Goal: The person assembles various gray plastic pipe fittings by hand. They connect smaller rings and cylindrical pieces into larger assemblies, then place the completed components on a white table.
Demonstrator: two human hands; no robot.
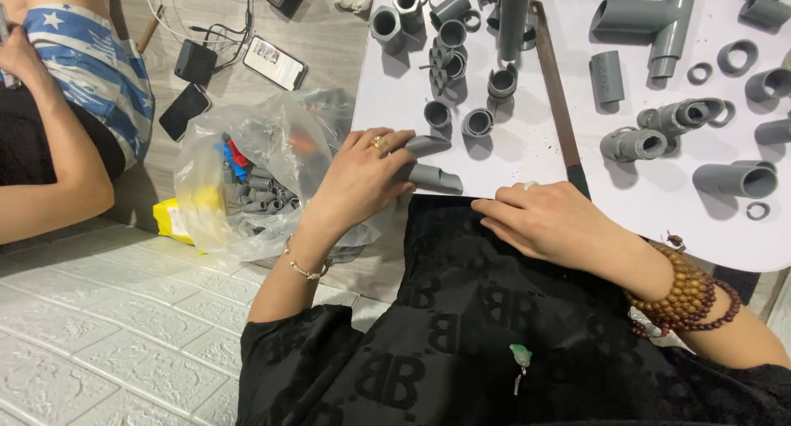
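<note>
Your left hand (360,179) clamps a grey elbow (432,177) at the board's (527,158) near edge. Your right hand (548,220) rests empty, fingers loosely together. Left, the bag (206,158) holds grey fittings (259,197).

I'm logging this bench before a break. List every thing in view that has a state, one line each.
left hand: fingers closed on the grey pipe elbow
right hand: flat on the white board's edge, holds nothing
grey pipe elbow: lying at the board's near edge
clear plastic bag: open, holds grey fittings
phone: screen lit
second phone: screen dark
white board: strewn with loose fittings
</note>
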